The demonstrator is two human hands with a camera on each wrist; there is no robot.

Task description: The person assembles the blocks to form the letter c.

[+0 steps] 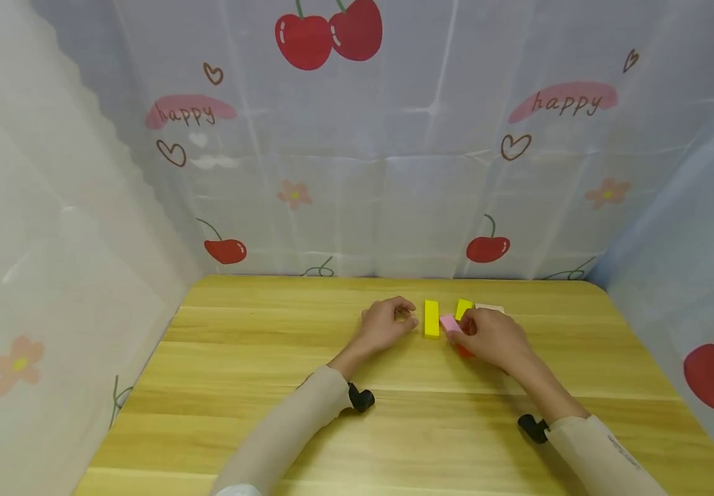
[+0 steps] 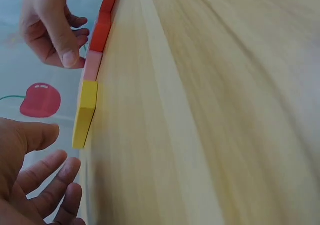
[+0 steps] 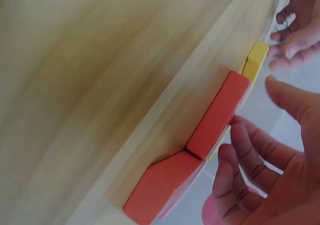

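My left hand (image 1: 384,324) is just left of an upright-lying yellow block (image 1: 431,318), its fingers loosely bent with nothing between them. Over the small blocks to the right is my right hand (image 1: 496,337), thumb and fingers apart. Its fingertips are close to a pink block (image 1: 449,323) set at a slant. Behind that lies a second yellow block (image 1: 464,308). A red block (image 3: 217,115) and another red block (image 3: 160,185) meet at an angle in the right wrist view; the right hand mostly covers them in the head view.
A pale block (image 1: 489,307) lies behind the right hand. The wooden table (image 1: 239,413) ends at a back curtain (image 1: 382,207) printed with cherries, with more sheeting on both sides. A black strap piece (image 1: 362,398) is at the left wrist, a similar black piece (image 1: 532,428) at the right.
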